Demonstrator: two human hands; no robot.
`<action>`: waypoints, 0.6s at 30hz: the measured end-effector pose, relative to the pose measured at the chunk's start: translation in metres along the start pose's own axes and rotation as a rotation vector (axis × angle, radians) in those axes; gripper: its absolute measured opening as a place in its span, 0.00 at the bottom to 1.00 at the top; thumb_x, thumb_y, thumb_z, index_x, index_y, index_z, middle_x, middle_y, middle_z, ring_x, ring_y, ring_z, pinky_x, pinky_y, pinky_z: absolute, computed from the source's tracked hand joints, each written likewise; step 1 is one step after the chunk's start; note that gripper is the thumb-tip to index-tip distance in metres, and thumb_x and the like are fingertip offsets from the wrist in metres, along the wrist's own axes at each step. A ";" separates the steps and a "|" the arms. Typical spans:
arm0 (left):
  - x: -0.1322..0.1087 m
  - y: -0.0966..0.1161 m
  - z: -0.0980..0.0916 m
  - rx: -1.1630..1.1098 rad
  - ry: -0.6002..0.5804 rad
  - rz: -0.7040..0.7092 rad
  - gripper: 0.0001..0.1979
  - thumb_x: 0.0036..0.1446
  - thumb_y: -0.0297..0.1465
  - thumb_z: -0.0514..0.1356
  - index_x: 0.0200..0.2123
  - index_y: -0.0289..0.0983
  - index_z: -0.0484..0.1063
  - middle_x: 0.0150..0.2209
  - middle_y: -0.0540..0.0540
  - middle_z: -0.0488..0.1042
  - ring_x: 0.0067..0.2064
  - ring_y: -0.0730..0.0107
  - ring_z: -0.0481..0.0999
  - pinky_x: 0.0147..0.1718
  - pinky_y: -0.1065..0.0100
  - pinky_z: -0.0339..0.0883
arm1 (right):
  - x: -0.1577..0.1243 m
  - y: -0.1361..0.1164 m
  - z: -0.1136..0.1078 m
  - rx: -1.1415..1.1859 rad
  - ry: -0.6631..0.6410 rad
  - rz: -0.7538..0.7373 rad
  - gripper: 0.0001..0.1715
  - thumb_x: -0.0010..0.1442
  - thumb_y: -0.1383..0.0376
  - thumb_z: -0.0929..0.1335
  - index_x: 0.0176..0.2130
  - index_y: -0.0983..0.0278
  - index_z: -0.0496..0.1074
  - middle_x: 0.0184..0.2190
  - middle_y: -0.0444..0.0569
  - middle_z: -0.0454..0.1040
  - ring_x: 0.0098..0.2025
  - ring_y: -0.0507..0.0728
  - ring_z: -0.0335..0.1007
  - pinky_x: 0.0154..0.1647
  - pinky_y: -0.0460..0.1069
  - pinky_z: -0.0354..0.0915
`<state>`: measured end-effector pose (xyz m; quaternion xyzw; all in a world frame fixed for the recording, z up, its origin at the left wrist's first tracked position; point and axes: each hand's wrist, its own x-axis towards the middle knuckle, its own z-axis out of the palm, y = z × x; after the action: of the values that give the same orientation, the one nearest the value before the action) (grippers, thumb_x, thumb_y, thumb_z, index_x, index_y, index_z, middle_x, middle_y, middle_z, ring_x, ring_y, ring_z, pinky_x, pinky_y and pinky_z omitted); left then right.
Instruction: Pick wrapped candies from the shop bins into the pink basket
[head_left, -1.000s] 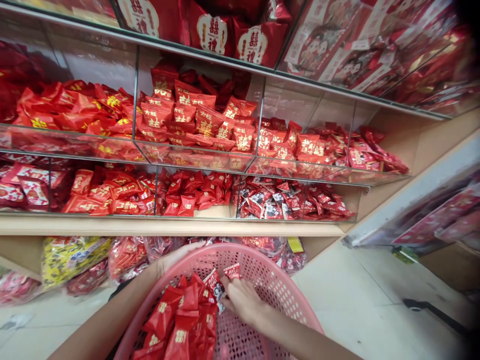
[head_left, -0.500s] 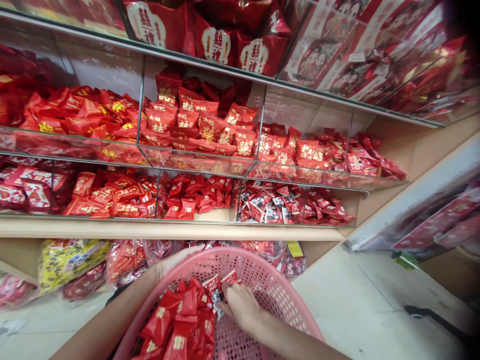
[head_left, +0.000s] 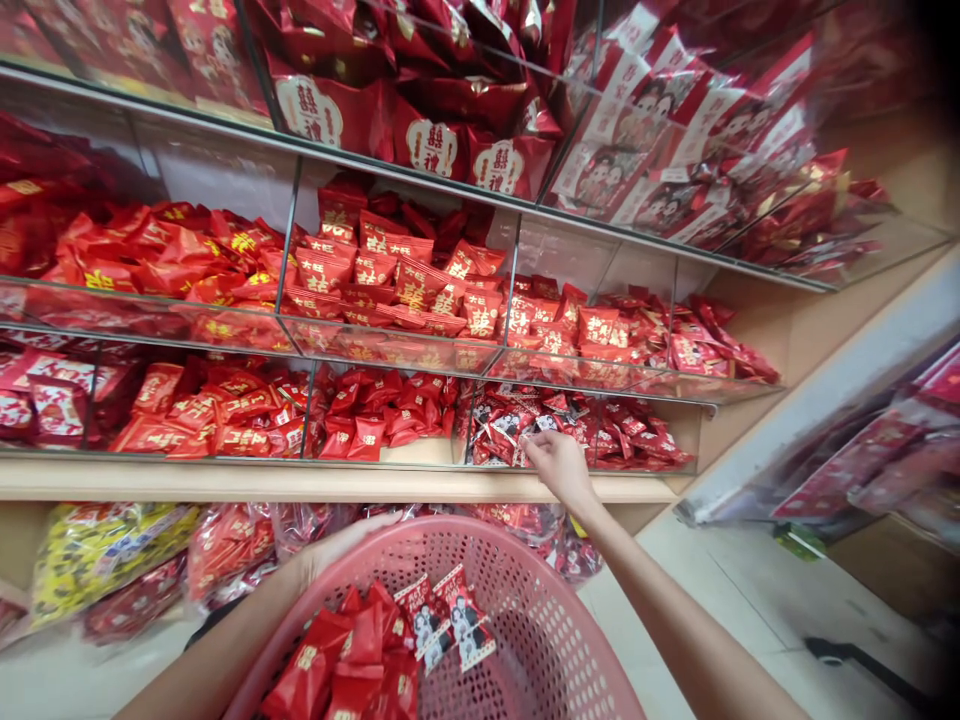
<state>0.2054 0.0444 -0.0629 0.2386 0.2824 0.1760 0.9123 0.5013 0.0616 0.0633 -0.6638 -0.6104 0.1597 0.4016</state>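
My left hand (head_left: 349,548) grips the far left rim of a pink perforated plastic basket (head_left: 577,640). Inside, plain red wrapped candies (head_left: 356,650) are heaped on the left. Beside them lie two red candy packets (head_left: 461,620) printed with black-and-white figures. My right hand (head_left: 561,468) is at the front edge of a clear shelf bin, over similar printed packets (head_left: 510,425). Its fingers are curled and drawn together; whether a packet is between them is hidden.
Clear dividers (head_left: 307,410) split the shelves into bins of red packets. Larger red bags (head_left: 480,160) fill the shelf above. Bulging plastic bags, one yellow (head_left: 112,550), lie beneath the bottom ledge (head_left: 225,480). Pale tiled floor (head_left: 697,590) and a black bar (head_left: 862,660) are at right.
My right hand has left the basket and moved up to the bin of printed packets. Two printed packets now lie loose in the basket. The left hand stays on the rim.
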 end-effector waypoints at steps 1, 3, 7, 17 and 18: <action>0.000 0.000 -0.002 0.003 -0.010 0.004 0.22 0.56 0.40 0.54 0.46 0.28 0.70 0.48 0.37 0.72 0.47 0.59 0.72 0.52 0.62 0.58 | 0.002 0.003 0.002 0.039 -0.028 0.041 0.16 0.50 0.57 0.65 0.18 0.63 0.66 0.13 0.43 0.67 0.15 0.51 0.62 0.21 0.46 0.56; 0.001 0.000 -0.003 0.012 -0.001 0.011 0.22 0.55 0.40 0.54 0.46 0.28 0.71 0.48 0.37 0.72 0.48 0.58 0.72 0.53 0.61 0.56 | 0.004 0.007 0.008 0.088 -0.060 0.084 0.18 0.49 0.56 0.65 0.15 0.64 0.65 0.10 0.42 0.65 0.11 0.50 0.58 0.18 0.45 0.55; -0.004 0.001 0.007 0.018 0.027 0.001 0.23 0.53 0.40 0.57 0.45 0.29 0.71 0.48 0.37 0.72 0.50 0.58 0.70 0.50 0.65 0.60 | 0.008 0.006 0.021 0.226 -0.063 0.189 0.20 0.47 0.56 0.67 0.13 0.63 0.63 0.08 0.41 0.63 0.10 0.48 0.54 0.14 0.44 0.52; -0.009 0.003 0.020 0.019 0.016 0.026 0.21 0.54 0.39 0.56 0.44 0.28 0.71 0.45 0.37 0.74 0.49 0.60 0.71 0.52 0.65 0.57 | 0.009 -0.012 0.013 0.700 -0.156 0.352 0.20 0.38 0.57 0.73 0.17 0.65 0.61 0.13 0.38 0.60 0.13 0.43 0.50 0.11 0.41 0.45; -0.009 0.002 0.019 0.012 0.009 0.026 0.21 0.54 0.39 0.56 0.44 0.28 0.71 0.45 0.38 0.74 0.50 0.60 0.71 0.53 0.66 0.57 | 0.007 -0.015 0.010 0.738 -0.168 0.345 0.20 0.38 0.57 0.74 0.17 0.65 0.61 0.14 0.38 0.59 0.14 0.43 0.49 0.11 0.40 0.44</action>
<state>0.2095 0.0359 -0.0437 0.2471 0.2842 0.1873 0.9073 0.4860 0.0705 0.0697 -0.5527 -0.4227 0.4861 0.5288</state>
